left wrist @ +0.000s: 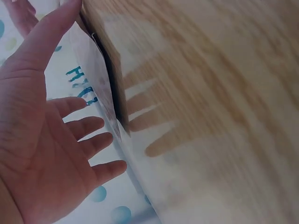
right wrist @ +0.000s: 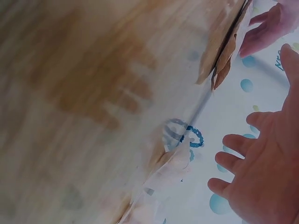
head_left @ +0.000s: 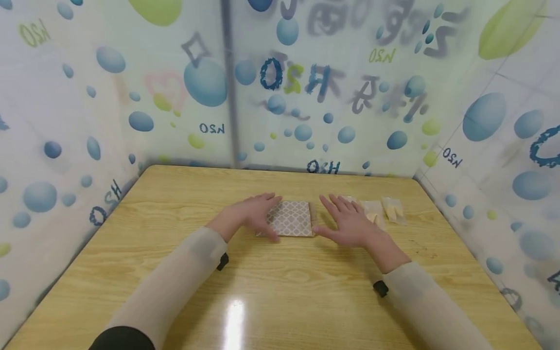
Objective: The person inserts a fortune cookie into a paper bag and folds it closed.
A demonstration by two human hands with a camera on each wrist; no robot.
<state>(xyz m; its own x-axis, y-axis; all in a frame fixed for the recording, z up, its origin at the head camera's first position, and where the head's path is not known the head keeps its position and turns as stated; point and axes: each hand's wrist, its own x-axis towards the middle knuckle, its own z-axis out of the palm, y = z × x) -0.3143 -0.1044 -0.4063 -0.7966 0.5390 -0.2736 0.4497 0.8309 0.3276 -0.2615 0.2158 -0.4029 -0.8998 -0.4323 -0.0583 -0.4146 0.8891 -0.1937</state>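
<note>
A flat paper bag [head_left: 290,218] with a beige-and-white lattice pattern lies on the wooden table, a brown strip along its right side. My left hand [head_left: 258,216] spreads over the bag's left end, fingers at the back and thumb toward the front. Off the right side, my right hand [head_left: 350,223] hovers with fingers spread, its thumb tip close by the bag's edge. From the left wrist the bag [left wrist: 96,65] appears edge-on beyond the thumb, slightly lifted at one side. Its brown folded end [right wrist: 224,63] shows in the right wrist view. Neither hand grips anything.
Small clear packets with pale yellow pieces lie right of the bag, one packet [head_left: 393,210] fully visible and another packet [head_left: 373,211] partly behind my right hand. A patterned curtain [head_left: 280,131] surrounds the table [head_left: 280,291] at the back and sides.
</note>
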